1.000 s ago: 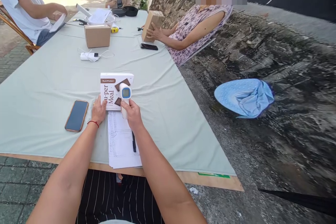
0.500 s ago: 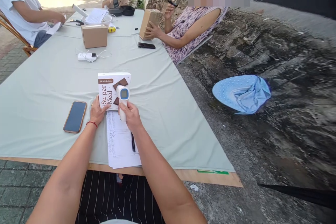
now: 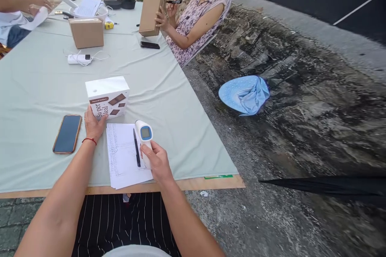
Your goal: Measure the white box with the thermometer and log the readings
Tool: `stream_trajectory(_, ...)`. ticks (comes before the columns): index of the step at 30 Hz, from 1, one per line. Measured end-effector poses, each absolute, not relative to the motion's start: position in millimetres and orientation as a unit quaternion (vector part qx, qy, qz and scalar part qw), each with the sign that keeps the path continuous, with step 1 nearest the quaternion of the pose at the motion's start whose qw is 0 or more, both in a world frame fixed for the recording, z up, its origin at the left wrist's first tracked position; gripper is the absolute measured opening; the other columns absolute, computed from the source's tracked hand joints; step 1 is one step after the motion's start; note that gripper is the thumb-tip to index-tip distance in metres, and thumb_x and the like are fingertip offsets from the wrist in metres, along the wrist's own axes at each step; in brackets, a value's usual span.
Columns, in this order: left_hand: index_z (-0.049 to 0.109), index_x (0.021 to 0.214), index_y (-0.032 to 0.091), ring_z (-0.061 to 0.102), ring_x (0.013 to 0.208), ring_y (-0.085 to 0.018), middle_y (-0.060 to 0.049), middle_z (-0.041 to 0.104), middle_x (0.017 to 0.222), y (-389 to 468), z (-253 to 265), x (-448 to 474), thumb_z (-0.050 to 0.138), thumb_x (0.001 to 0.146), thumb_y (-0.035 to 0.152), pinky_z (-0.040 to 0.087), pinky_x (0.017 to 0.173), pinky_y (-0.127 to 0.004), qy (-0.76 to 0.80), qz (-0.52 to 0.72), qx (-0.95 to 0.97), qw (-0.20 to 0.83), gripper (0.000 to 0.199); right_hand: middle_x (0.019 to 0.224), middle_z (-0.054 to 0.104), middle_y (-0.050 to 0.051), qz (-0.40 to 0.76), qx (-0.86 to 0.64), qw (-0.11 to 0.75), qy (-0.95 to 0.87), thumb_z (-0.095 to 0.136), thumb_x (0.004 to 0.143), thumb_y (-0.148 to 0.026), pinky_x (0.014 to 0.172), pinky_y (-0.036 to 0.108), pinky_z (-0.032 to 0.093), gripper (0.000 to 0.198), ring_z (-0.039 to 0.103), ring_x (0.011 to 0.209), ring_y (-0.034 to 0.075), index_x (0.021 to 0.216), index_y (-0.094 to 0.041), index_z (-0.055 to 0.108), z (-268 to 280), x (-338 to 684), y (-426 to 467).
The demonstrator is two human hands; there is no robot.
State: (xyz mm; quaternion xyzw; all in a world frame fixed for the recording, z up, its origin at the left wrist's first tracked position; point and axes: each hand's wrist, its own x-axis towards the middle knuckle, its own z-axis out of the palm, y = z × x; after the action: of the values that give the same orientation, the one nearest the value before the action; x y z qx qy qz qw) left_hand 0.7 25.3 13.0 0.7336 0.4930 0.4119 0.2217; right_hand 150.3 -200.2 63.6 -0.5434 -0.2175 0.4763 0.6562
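Note:
My left hand (image 3: 95,124) grips the lower left of a white box (image 3: 109,96) printed with brown bars and the words "Su-per Meal". The box stands upright on the cloth, its top facing me slightly. My right hand (image 3: 156,160) is wrapped round the handle of a white infrared thermometer (image 3: 146,133) with a blue-edged grey screen. Beneath and left of the thermometer lie printed papers (image 3: 122,156) with a black pen (image 3: 136,147) on them. A phone in an orange-brown case (image 3: 67,133) rests left of my left hand.
A pale green cloth covers the table (image 3: 187,136). Farther back are a white device with a cable (image 3: 79,59), a cardboard box (image 3: 86,33) and a black phone (image 3: 150,45). A person at the right holds another carton (image 3: 150,15) and a pen. A blue hat (image 3: 244,94) sits beyond the right edge.
My right hand has drawn the thermometer away from the box, toward me and right. The box now shows more of its top. The camera view has shifted right.

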Motion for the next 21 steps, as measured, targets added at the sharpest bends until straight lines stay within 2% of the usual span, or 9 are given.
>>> stream_trajectory(4, 0.051, 0.127, 0.019, 0.051, 0.121, -0.034, -0.014, 0.059, 0.121, 26, 13, 1, 0.070, 0.076, 0.037, 0.043, 0.105, -0.051, 0.511, 0.418, 0.728, 0.184, 0.058, 0.060, 0.051, -0.004, 0.467, -0.555, 0.650, -0.228, 0.075, 0.066, -0.056, 0.051, 0.025, 0.035, 0.040, 0.040, 0.054, 0.011, 0.072, -0.021, 0.059, 64, 151, -208)
stream_trajectory(8, 0.054, 0.125, 0.019, 0.058, 0.108, -0.029, -0.012, 0.060, 0.115, 26, 11, 2, 0.068, 0.075, 0.031, 0.050, 0.096, -0.047, 0.524, 0.419, 0.715, 0.194, 0.053, 0.064, 0.057, -0.002, 0.461, -0.565, 0.643, -0.235, 0.075, 0.066, -0.057, 0.054, 0.026, 0.039, 0.040, 0.045, 0.057, 0.012, 0.073, -0.020, 0.061, 63, 150, -213)
stream_trajectory(11, 0.053, 0.129, 0.016, 0.062, 0.089, -0.022, -0.012, 0.059, 0.114, 28, 10, 4, 0.065, 0.076, 0.026, 0.054, 0.091, -0.043, 0.543, 0.410, 0.697, 0.228, 0.055, 0.073, 0.065, 0.001, 0.464, -0.570, 0.632, -0.245, 0.073, 0.069, -0.058, 0.060, 0.028, 0.045, 0.041, 0.055, 0.064, 0.016, 0.082, -0.019, 0.066, 57, 155, -214)
stream_trajectory(13, 0.051, 0.132, 0.014, 0.063, 0.083, -0.019, -0.011, 0.060, 0.111, 31, 12, 4, 0.064, 0.076, 0.024, 0.055, 0.090, -0.042, 0.554, 0.393, 0.686, 0.262, 0.058, 0.084, 0.070, 0.004, 0.438, -0.600, 0.618, -0.258, 0.072, 0.070, -0.057, 0.068, 0.030, 0.049, 0.045, 0.061, 0.076, 0.020, 0.093, -0.019, 0.069, 48, 163, -213)
stream_trajectory(16, 0.050, 0.133, 0.014, 0.064, 0.088, -0.020, -0.010, 0.062, 0.106, 31, 19, -2, 0.065, 0.076, 0.025, 0.055, 0.089, -0.041, 0.553, 0.349, 0.676, 0.340, 0.060, 0.097, 0.073, 0.007, 0.346, -0.694, 0.565, -0.280, 0.075, 0.065, -0.055, 0.078, 0.035, 0.049, 0.053, 0.062, 0.089, 0.024, 0.102, -0.017, 0.070, 32, 182, -206)
stream_trajectory(18, 0.050, 0.133, 0.016, 0.064, 0.091, -0.021, -0.010, 0.063, 0.106, 20, 23, -10, 0.067, 0.077, 0.030, 0.055, 0.089, -0.041, 0.535, 0.316, 0.694, 0.365, 0.060, 0.098, 0.073, 0.008, 0.318, -0.736, 0.516, -0.302, 0.073, 0.065, -0.057, 0.078, 0.036, 0.048, 0.055, 0.062, 0.088, 0.025, 0.102, -0.017, 0.071, 22, 194, -202)
stream_trajectory(21, 0.052, 0.132, 0.018, 0.062, 0.103, -0.026, -0.012, 0.062, 0.114, -11, 24, -25, 0.067, 0.079, 0.035, 0.052, 0.096, -0.047, 0.488, 0.296, 0.769, 0.287, 0.058, 0.098, 0.071, 0.007, 0.256, -0.776, 0.459, -0.348, 0.067, 0.070, -0.058, 0.076, 0.036, 0.047, 0.051, 0.061, 0.087, 0.025, 0.104, -0.020, 0.071, 11, 209, -196)
